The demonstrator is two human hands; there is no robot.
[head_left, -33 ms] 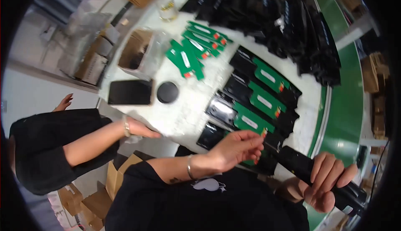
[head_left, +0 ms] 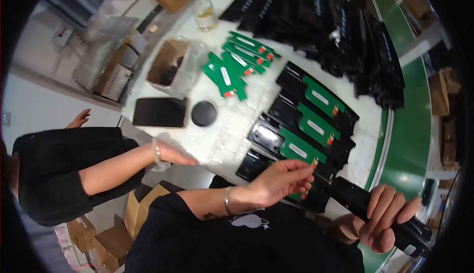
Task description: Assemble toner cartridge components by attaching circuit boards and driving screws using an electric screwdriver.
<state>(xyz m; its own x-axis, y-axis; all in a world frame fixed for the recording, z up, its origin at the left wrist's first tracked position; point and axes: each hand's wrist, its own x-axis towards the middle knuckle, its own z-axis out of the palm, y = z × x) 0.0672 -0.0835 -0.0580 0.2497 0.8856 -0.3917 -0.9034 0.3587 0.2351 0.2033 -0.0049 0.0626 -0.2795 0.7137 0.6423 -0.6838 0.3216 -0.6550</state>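
My right hand (head_left: 392, 218) wraps round a black power screwdriver (head_left: 348, 194), whose narrow front end points left toward the nearest boards. My left hand (head_left: 281, 181) is pinched, thumb against forefinger, close to that tip; what the fingertips hold, if anything, is hidden. Beneath and beyond the hands lie several black housings (head_left: 264, 133) in a row, each carrying a green circuit board (head_left: 318, 126) with a white label and a red-yellow part at its right end. The nearest board is largely covered by my left hand.
Loose green boards (head_left: 224, 77) lie in a pile behind. Left of them stand an open carton (head_left: 157, 68) with small dark parts, a glass jar (head_left: 205, 18), a phone (head_left: 159, 112) and a round black lid (head_left: 204, 114). Black bags (head_left: 316, 23) fill the back. A co-worker's arm (head_left: 118, 169) reaches in from the left.
The table and its things sit slightly further right and lower in the picture, as the view has shifted. Both my hands keep nearly the same pose and grip.
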